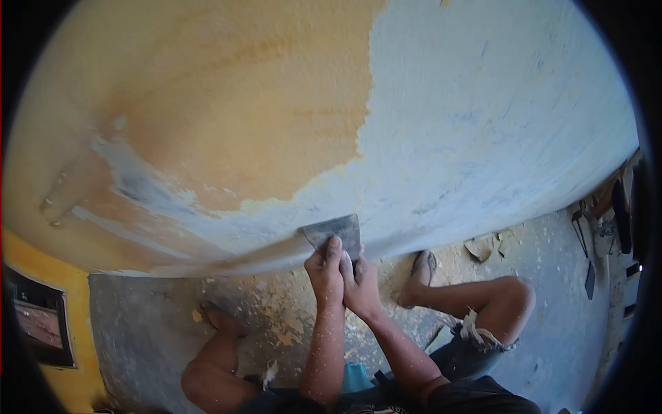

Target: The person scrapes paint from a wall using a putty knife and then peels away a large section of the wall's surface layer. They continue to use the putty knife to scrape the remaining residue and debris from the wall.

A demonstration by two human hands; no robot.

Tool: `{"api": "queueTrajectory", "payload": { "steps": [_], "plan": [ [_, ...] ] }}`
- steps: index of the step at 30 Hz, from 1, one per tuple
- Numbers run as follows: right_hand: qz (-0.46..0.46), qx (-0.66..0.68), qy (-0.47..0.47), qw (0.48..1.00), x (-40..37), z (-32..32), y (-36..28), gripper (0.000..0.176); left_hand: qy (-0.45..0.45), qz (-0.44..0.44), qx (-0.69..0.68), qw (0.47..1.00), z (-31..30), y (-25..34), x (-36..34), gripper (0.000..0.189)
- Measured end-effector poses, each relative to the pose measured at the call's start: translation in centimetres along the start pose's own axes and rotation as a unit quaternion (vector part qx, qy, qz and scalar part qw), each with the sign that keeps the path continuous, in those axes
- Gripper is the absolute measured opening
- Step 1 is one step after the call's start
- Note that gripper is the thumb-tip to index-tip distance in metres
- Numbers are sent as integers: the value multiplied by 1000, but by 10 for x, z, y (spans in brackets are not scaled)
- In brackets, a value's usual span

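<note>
A wide metal scraper (336,231) is pressed flat against a wall (483,124), at the low edge of the remaining orange paint (241,103). Both of my hands grip its handle together. My left hand (325,272) has a finger stretched up onto the blade. My right hand (360,283) wraps around the handle just beside and below it. To the right of the blade the wall is scraped to pale blue-grey plaster. To the left, streaks of bare plaster cut through the orange.
I am squatting with knees spread, left leg (217,352) and right leg (483,300), feet in sandals on a concrete floor (552,324) strewn with paint flakes. Tools (586,241) lie at the far right. A dark frame (38,317) hangs on the yellow wall at left.
</note>
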State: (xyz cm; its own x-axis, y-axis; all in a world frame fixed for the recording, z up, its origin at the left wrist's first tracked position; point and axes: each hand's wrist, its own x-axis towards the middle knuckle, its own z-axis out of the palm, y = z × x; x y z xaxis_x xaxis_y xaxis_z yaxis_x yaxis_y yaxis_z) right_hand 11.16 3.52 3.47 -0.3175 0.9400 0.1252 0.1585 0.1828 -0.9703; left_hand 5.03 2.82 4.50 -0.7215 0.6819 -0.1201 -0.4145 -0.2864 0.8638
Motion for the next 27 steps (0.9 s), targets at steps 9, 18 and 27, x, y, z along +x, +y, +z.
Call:
{"api": "queueTrajectory", "payload": {
  "steps": [9,18,27],
  "plan": [
    [-73,-4,44,996,0,9,23,36,-10,5,54,999,-4,0,4,28],
    [-5,-1,47,999,0,6,-1,42,40,19,23,999,5,-1,2,27],
    [-16,22,25,999,12,-12,-51,41,-18,72,78,994,33,47,-8,27]
  ]
}}
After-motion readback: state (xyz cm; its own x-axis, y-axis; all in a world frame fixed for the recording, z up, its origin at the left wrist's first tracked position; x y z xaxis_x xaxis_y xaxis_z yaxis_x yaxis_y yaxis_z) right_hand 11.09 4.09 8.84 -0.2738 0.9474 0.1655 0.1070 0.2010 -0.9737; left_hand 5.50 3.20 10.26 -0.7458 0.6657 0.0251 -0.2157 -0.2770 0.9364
